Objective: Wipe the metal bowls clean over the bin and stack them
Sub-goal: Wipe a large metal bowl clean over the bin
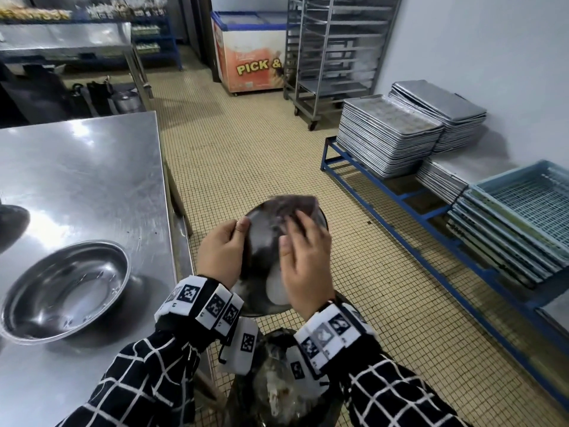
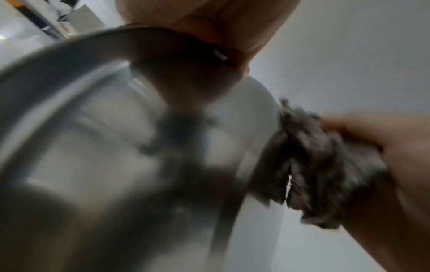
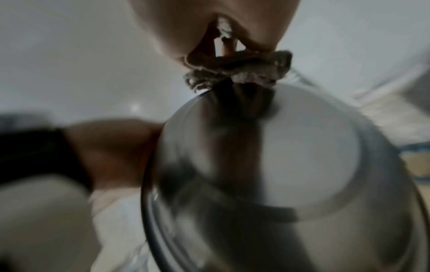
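I hold a metal bowl (image 1: 264, 241) tilted on edge above the black-lined bin (image 1: 286, 383). My left hand (image 1: 223, 251) grips its left rim, thumb on the inside, as the left wrist view shows from close up on the bowl (image 2: 116, 147). My right hand (image 1: 303, 260) presses a dark grey-brown cloth (image 1: 292, 204) against the bowl's upper right side. The cloth (image 2: 325, 174) bunches under its fingers, and the right wrist view shows the cloth (image 3: 239, 71) at the bowl (image 3: 291, 165) edge. A second metal bowl (image 1: 66, 288) sits upright on the steel table (image 1: 80, 180) to my left.
The steel table's right edge runs close beside the bin. A blue low rack (image 1: 400, 192) with stacked baking trays (image 1: 388, 137) and blue plastic crates (image 1: 523, 217) lines the right wall. A wheeled tray trolley (image 1: 332, 57) and a chest freezer (image 1: 249, 53) stand beyond the tiled floor.
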A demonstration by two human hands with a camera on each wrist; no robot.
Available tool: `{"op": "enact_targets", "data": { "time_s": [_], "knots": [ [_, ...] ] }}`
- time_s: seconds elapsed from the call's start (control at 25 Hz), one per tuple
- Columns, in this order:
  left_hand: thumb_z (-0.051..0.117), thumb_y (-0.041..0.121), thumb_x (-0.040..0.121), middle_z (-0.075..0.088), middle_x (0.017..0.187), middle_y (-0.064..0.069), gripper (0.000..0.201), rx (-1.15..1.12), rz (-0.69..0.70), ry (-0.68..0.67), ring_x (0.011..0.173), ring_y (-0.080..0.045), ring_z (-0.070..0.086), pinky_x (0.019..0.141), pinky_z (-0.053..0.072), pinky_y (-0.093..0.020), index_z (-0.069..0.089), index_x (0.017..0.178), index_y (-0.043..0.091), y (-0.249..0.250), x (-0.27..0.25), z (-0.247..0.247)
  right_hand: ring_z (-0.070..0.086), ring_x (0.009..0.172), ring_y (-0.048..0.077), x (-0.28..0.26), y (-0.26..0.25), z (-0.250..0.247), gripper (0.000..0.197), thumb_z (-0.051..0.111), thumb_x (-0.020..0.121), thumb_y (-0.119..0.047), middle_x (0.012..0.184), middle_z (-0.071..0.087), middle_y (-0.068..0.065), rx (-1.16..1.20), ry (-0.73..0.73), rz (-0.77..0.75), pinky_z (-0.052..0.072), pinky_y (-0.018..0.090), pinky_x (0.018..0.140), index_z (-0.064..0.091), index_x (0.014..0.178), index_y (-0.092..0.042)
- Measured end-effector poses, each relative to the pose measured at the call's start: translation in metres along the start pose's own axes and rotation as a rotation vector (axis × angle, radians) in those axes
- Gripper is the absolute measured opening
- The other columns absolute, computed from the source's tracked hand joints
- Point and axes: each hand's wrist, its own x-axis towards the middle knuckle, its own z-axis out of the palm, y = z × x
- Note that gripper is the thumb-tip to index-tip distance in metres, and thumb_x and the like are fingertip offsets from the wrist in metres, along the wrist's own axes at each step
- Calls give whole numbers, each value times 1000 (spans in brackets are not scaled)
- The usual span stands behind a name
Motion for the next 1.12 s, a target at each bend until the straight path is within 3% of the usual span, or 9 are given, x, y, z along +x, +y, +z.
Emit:
{"op": "enact_targets", "data": {
  "time_s": [0.16, 0.28, 0.44, 0.6, 0.72, 0.84, 0.92, 1.0, 1.12],
  "knots": [
    [52, 34, 94, 62, 68, -12, 34, -72, 65, -12, 64, -25, 55, 66, 47, -40, 64, 78, 7, 4, -6, -1, 23, 140, 27, 19, 1, 12, 60, 17, 95, -52, 151, 33, 1, -109, 117, 97, 13, 40, 112, 34, 144, -23],
    [53, 32, 94, 58, 74, -13, 36, -276, -42, 29, 70, -21, 53, 72, 45, -36, 64, 84, 0, -5, -4, -12, 38, 132, 27, 27, 41, 12, 64, 17, 93, -59, 142, 44, 3, 268, 221, 423, 29, 45, 111, 42, 140, -22],
    [52, 31, 94, 60, 69, -6, 36, -382, -82, 20, 68, -19, 56, 66, 48, -31, 63, 81, -1, -19, -3, -18, 49, 122, 28, 11, 87, 17, 84, 29, 68, -89, 131, 53, -2, 665, -39, 934, 36, 52, 105, 48, 129, -35],
    [54, 20, 93, 68, 77, 7, 10, -369, -34, -58, 80, -15, 63, 68, 52, -20, 64, 92, 16, -35, 5, -23, 53, 104, 25, 37, 77, -20, 34, 32, 98, -48, 99, 57, -5, 500, -46, 737, 42, 40, 95, 53, 108, -24],
    [62, 32, 82, 68, 104, -1, 33, -356, 48, -254, 100, -20, 65, 81, 54, -34, 57, 115, 33, -33, 13, -28, 51, 94, 17, 66, 62, -52, 37, 33, 100, -39, 98, 55, -3, 269, -159, 446, 37, 23, 77, 54, 117, -14],
    [59, 34, 87, 68, 102, 4, 33, -140, 157, -320, 95, -10, 66, 81, 55, -29, 55, 120, 32, -4, 11, -20, 51, 82, 15, 84, 47, -56, 35, 35, 101, -33, 93, 56, 2, 30, -311, 116, 35, 5, 61, 55, 115, -8],
    [55, 34, 91, 67, 95, 8, 23, 9, 227, -275, 89, -6, 64, 78, 52, -23, 60, 113, 27, 10, 12, -14, 50, 82, 14, 92, 39, -50, 33, 36, 101, -30, 92, 57, 2, -43, -349, -102, 38, 9, 69, 55, 112, -7],
    [52, 33, 93, 64, 84, 8, 15, 111, 248, -250, 80, -10, 60, 70, 46, -20, 63, 96, 23, 14, 16, -10, 51, 84, 16, 95, 37, -42, 28, 38, 100, -28, 94, 59, 5, -94, -367, -247, 46, 29, 80, 54, 109, -6],
    [51, 30, 95, 58, 71, 5, 20, 84, 177, -200, 71, -19, 56, 65, 43, -26, 58, 78, 21, 8, 15, -9, 48, 87, 19, 100, 32, -35, 21, 42, 97, -13, 100, 56, 14, -42, -219, -200, 47, 42, 82, 53, 109, 0]
  ]
}}
